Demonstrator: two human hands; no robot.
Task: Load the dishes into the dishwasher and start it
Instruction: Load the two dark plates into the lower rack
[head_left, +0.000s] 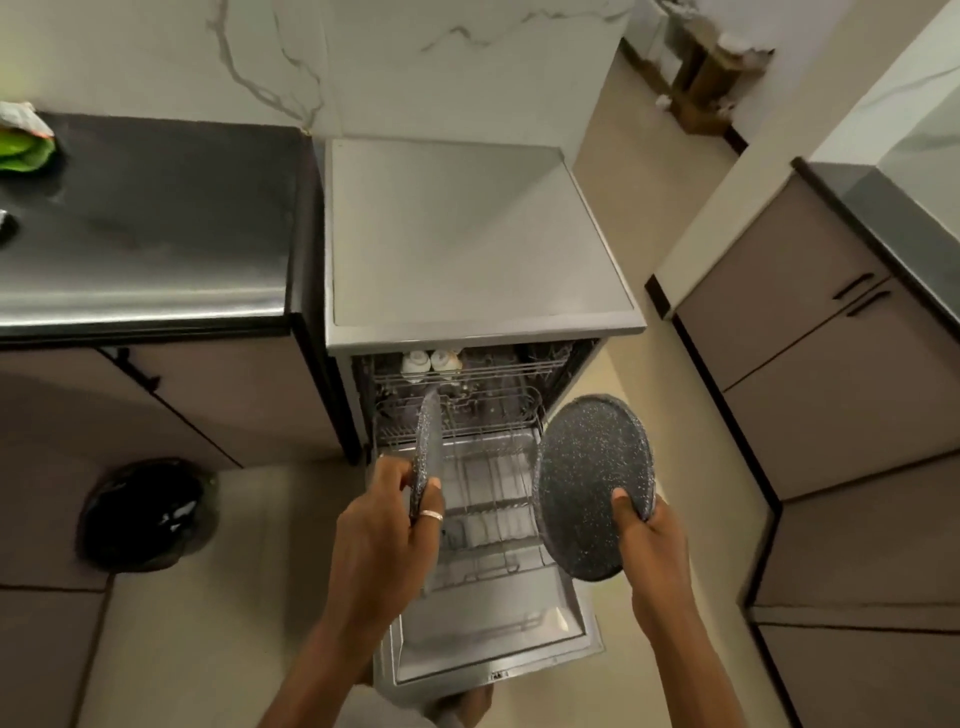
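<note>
The grey dishwasher (467, 234) stands open with its door (493, 639) folded down toward me. Its lower rack (493, 499) is pulled out over the door. White cups (431, 361) sit in the upper rack. My left hand (384, 525) grips a dark speckled plate (427, 447) on edge, upright over the left side of the lower rack. My right hand (649, 545) holds a second dark speckled plate (587, 478) by its lower rim, its face turned to me, above the rack's right side.
A dark countertop (145, 223) lies to the left with a green item (23, 150) at its far corner. A black bin bag (145, 514) sits on the floor at left. Cabinets (841, 395) stand at right, with beige floor between them and the dishwasher.
</note>
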